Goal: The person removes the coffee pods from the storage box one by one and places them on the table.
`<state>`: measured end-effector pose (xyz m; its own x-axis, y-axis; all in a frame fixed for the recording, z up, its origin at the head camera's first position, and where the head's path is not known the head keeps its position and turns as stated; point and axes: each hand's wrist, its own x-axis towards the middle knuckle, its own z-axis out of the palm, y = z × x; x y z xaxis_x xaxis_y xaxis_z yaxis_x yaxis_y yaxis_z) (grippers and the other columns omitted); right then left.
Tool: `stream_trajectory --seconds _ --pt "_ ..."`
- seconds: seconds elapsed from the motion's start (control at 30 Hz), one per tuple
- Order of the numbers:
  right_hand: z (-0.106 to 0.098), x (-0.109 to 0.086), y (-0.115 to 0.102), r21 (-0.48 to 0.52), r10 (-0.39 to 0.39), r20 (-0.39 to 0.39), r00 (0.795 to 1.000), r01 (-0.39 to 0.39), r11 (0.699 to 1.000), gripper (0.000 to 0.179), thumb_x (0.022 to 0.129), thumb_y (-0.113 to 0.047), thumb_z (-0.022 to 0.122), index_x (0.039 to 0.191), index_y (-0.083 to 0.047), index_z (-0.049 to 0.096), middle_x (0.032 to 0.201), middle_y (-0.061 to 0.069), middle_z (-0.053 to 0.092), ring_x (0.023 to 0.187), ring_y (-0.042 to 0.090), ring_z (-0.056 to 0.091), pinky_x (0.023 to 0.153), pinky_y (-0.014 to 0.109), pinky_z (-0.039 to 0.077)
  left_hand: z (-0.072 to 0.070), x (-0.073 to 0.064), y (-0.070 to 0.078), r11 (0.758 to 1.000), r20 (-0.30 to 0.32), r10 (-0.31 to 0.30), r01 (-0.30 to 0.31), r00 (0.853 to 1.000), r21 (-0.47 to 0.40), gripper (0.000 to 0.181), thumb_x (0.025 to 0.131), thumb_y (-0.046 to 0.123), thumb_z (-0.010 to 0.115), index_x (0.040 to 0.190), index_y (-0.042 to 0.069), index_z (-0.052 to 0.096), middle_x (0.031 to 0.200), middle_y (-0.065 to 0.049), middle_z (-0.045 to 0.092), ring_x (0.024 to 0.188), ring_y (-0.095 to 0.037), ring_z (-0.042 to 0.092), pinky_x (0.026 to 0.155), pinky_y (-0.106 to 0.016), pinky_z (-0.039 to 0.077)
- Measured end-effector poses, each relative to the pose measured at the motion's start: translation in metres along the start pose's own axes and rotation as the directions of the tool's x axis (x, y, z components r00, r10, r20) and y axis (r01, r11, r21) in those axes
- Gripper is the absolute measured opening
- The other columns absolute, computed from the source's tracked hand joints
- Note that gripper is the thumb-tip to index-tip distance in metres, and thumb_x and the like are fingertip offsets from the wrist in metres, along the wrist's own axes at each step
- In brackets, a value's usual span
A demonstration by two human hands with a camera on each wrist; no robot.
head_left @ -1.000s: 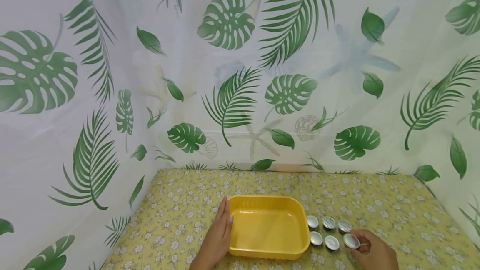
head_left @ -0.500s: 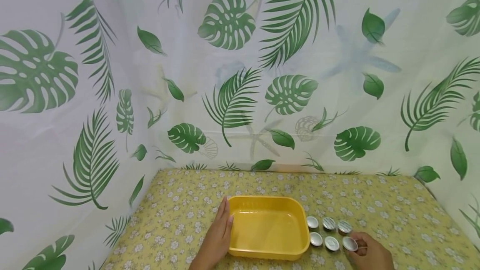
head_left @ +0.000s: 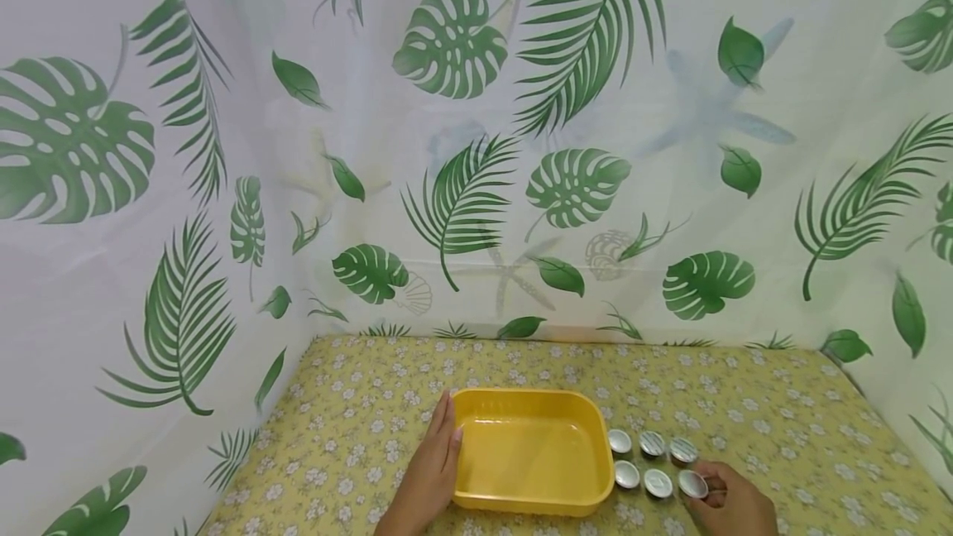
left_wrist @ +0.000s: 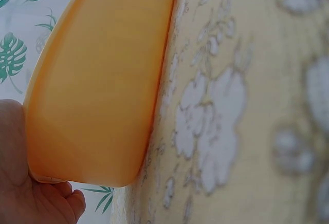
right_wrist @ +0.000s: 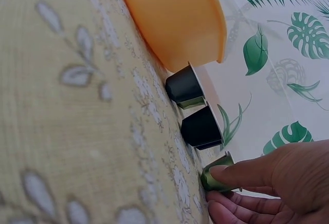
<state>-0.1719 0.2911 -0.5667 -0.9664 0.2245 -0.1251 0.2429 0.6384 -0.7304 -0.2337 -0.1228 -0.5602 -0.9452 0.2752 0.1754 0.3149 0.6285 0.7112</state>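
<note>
A yellow rectangular tray [head_left: 532,503] stands on the table, its inside bare. My left hand [head_left: 432,466] holds its left end, thumb at the rim and fingers along the outer wall; in the left wrist view, fingertips [left_wrist: 67,198] curl by the tray's corner. My right hand [head_left: 737,503] pinches a green coffee capsule [right_wrist: 218,175] between thumb and fingers, its silver lid upward, at the near right end of two short rows. Two dark capsules [right_wrist: 200,127] stand beside it in the right wrist view. Silver lids of the other capsules [head_left: 658,483] face up.
A yellow flowered cloth [head_left: 387,370] covers the table. White sheeting with green leaf prints [head_left: 476,304] rises behind and on both sides. The capsule rows stand close to the tray's right wall.
My right hand has shifted slightly left with the pinched capsule, bringing it nearer the neighbouring capsule in the front row. The left hand and the tray stay where they were.
</note>
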Motion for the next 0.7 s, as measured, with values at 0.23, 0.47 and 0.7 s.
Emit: stream_trajectory --seconds 0.23,0.47,0.7 --pt "0.0013 -0.0012 0.0007 0.023 0.027 -0.007 1.000 -0.027 0.999 0.057 0.081 -0.017 0.086 0.122 0.012 0.059 0.092 0.009 0.070 0.075 0.019 0.066 0.065 0.038 0.057 0.0003 -0.0007 0.0010 1.000 0.005 -0.005 0.005 1.000 0.008 0.059 0.114 0.034 0.027 0.160 -0.001 0.015 0.169 -0.003 -0.001 0.154 -0.030 0.014 0.121 -0.052 0.021" --pt "-0.0015 -0.0052 -0.0038 0.039 0.031 0.026 0.999 -0.032 0.999 0.058 0.080 -0.016 0.087 0.122 0.011 0.059 0.093 0.008 0.069 0.076 0.018 0.065 0.066 0.038 0.056 0.0001 -0.0015 0.0009 1.000 0.015 -0.005 0.005 1.000 -0.008 0.059 0.114 0.033 0.028 0.161 0.000 0.014 0.169 -0.003 -0.001 0.154 -0.030 0.014 0.121 -0.053 0.023" --pt "-0.0031 -0.0048 -0.0039 0.050 0.040 0.075 0.996 -0.044 0.998 0.069 0.078 -0.022 0.089 0.128 0.011 0.056 0.098 0.010 0.068 0.079 0.019 0.066 0.068 0.038 0.057 -0.0009 -0.0018 -0.0001 1.000 -0.001 0.000 0.000 1.000 0.011 0.058 0.114 0.032 0.028 0.161 0.002 0.015 0.169 -0.002 0.000 0.153 -0.030 0.017 0.121 -0.052 0.022"
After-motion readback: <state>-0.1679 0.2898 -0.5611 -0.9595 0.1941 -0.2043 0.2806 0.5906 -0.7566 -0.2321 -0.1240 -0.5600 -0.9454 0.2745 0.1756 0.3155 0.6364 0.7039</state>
